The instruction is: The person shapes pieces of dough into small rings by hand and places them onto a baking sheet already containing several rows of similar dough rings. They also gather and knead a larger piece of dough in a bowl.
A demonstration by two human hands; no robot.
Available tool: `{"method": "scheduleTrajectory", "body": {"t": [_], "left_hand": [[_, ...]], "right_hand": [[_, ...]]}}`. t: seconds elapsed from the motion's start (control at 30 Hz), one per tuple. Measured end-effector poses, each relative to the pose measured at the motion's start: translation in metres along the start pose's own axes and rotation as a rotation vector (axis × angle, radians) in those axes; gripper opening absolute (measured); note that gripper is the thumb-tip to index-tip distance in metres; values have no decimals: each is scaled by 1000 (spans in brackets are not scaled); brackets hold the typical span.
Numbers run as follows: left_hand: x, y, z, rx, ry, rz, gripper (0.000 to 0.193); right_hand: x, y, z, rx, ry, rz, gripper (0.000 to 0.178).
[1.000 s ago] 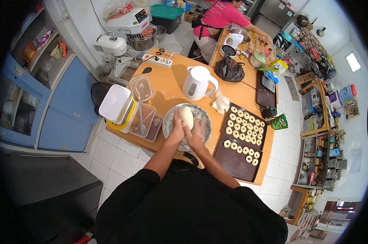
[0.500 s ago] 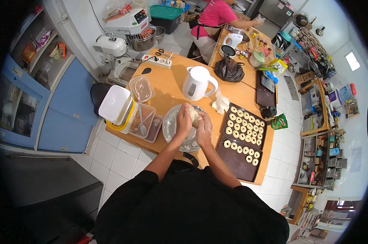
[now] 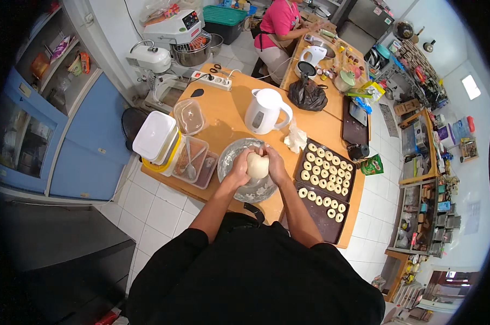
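Observation:
A smooth pale ball of dough (image 3: 257,166) is held between both my hands, above a metal mixing bowl (image 3: 228,157) smeared with flour. My left hand (image 3: 240,169) grips its left side, and my right hand (image 3: 277,165) wraps round its far right side. The fingers of both hands curl over the dough's far edge and partly hide one another. To the right, two dark baking trays (image 3: 311,216) bear several rows of ring-shaped dough pieces (image 3: 324,173). A white electric kettle (image 3: 264,112) stands just beyond the bowl.
Left of the bowl are stacked lidded tubs (image 3: 154,136) and a clear container (image 3: 191,162) with a spoon. A crumpled white cloth (image 3: 295,138), black plastic bag (image 3: 308,95) and power strip (image 3: 211,80) lie farther back. A person in pink (image 3: 278,24) works at the far table.
My hands have turned the dough, so its rounded surface now shows between them; my right hand has shifted slightly up and right. The person in pink has drawn an outstretched arm back.

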State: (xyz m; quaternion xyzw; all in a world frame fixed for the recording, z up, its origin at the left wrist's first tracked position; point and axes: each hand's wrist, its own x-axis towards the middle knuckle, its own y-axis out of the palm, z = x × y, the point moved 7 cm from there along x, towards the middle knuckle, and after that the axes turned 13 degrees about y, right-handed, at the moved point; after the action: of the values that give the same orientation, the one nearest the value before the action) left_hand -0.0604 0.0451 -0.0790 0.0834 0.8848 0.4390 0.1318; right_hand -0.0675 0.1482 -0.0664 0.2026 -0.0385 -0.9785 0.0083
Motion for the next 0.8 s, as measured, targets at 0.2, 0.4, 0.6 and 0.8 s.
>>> {"method": "scheduleTrajectory", "body": {"t": [0.2, 0.4, 0.6, 0.8], "left_hand": [[-13, 36, -15, -93, 55, 58, 31], [-6, -22, 14, 50, 34, -157, 36], [-2, -50, 14, 56, 91, -438, 38], [-6, -62, 21, 266, -9, -448, 45]], "right_hand": [[-10, 23, 33, 32, -48, 52, 45], [-23, 11, 47, -725, -402, -503, 39], [-52, 20, 27, -608, -304, -370, 38], [-55, 31, 3, -506, -87, -168, 52]]}}
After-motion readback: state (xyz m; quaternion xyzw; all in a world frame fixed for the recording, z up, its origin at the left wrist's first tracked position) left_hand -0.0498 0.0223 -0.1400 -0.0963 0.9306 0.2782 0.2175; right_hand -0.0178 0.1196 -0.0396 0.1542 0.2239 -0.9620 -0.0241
